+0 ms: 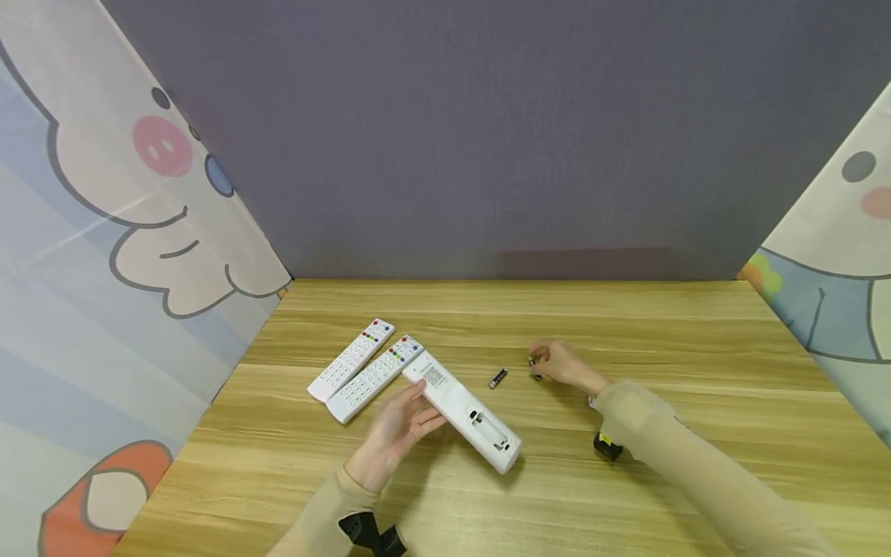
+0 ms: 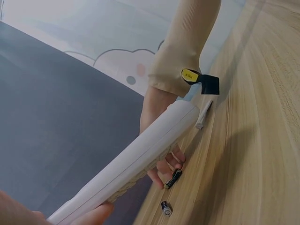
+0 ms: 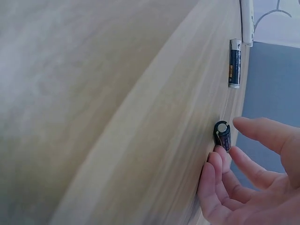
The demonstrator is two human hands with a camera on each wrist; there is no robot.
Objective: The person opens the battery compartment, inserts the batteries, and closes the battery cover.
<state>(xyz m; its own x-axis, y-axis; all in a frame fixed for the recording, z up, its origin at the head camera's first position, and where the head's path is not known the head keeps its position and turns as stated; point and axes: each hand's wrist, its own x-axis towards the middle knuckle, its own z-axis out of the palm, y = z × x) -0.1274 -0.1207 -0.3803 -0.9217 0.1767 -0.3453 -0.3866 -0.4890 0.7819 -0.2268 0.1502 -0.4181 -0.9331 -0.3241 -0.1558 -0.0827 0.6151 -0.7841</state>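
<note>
My left hand [image 1: 397,433] grips a white remote control [image 1: 455,406], thumb on top and fingers underneath. Its back faces up, showing an open, bare battery compartment [image 1: 490,431]; the keys face down, as the left wrist view shows. Over to the right, my right hand [image 1: 564,365] pinches a small dark battery [image 3: 222,136] at the tabletop, thumb on one side and curled fingers on the other. Whether the battery is lifted off the wood I cannot tell. A second battery [image 1: 497,378] lies on the table between the held remote and my right hand.
Two more white remotes, one outer [image 1: 351,360] and one inner [image 1: 374,379], lie keys up at the left. A small white piece [image 1: 592,402] sits by the right sleeve, mostly hidden. The wooden table [image 1: 696,333] ends at a dark back panel [image 1: 487,155].
</note>
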